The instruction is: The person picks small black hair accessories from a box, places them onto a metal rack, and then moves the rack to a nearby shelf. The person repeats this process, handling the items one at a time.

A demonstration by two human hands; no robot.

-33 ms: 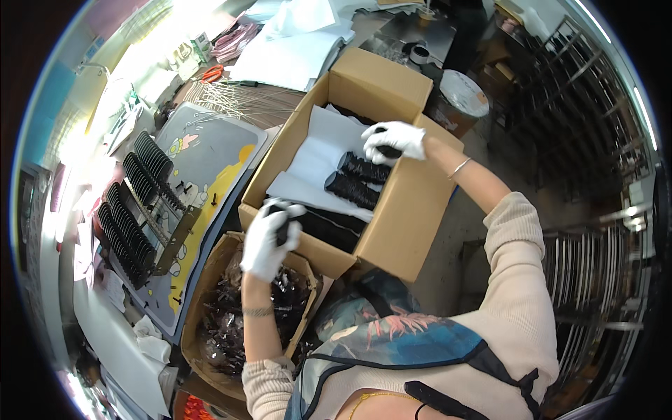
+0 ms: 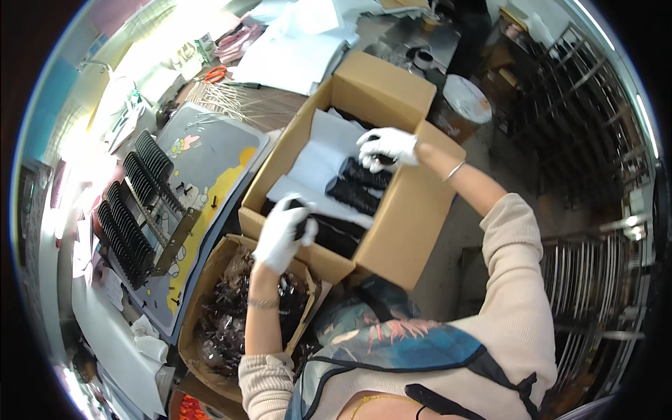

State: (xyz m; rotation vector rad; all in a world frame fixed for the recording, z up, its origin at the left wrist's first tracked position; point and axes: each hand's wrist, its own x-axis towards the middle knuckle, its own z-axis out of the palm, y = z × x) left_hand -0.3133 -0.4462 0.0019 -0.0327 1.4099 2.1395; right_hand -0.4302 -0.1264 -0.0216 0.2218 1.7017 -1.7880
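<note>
A large open cardboard box (image 2: 409, 210) holds white paper sheets (image 2: 318, 157) and rows of black pieces (image 2: 353, 196). My left hand (image 2: 282, 236), in a white glove, is closed around a small black piece at the box's near left rim. My right hand (image 2: 388, 147), also gloved, grips another black piece over the far right part of the box, just above the stacked rows. A smaller open carton (image 2: 199, 294) full of loose black pieces (image 2: 227, 322) sits under my left forearm.
A grey and yellow mat (image 2: 213, 161) lies left of the box, with metal racks of black combs (image 2: 129, 210) on it. Orange scissors (image 2: 217, 73) and papers lie farther back. A round white-lidded bucket (image 2: 465, 101) and metal shelving (image 2: 595, 273) stand to the right.
</note>
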